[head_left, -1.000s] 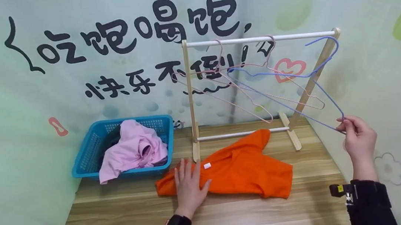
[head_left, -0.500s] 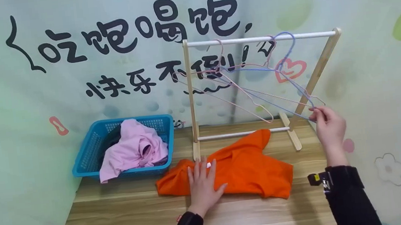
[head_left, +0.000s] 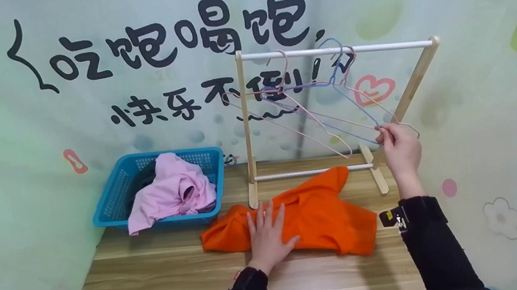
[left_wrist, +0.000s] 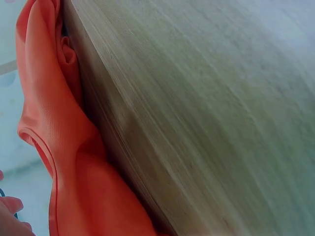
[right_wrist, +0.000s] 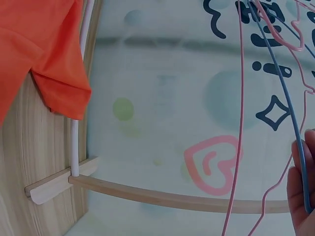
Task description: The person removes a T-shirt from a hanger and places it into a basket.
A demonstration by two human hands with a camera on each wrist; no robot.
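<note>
My left hand [head_left: 270, 237] rests with spread fingers on a crumpled orange T-shirt [head_left: 324, 219], which lies on the table; the shirt's small white label is mostly covered. The right hand [head_left: 401, 151] pinches the lower right corner of a blue wire hanger [head_left: 357, 101]. That hanger's hook is at the rack's top bar; whether it rests there I cannot tell. In the right wrist view the hanger [right_wrist: 280, 73] runs down into the fingers. The left wrist view shows the shirt [left_wrist: 59, 113] along its left side, and some fingers [left_wrist: 10, 216] at the edge.
Two pink hangers hang on the white top bar [head_left: 387, 47] of a wooden rack [head_left: 413, 85] behind the shirt. A blue basket [head_left: 106, 204] at the left holds a pink garment [head_left: 174, 192] and darker cloth. A printed backdrop encloses the wooden table [head_left: 157, 280].
My right hand has carried the blue hanger leftward, bringing its hook from right of the rack to the top bar near the pink hangers. The left hand has slid right over the shirt.
</note>
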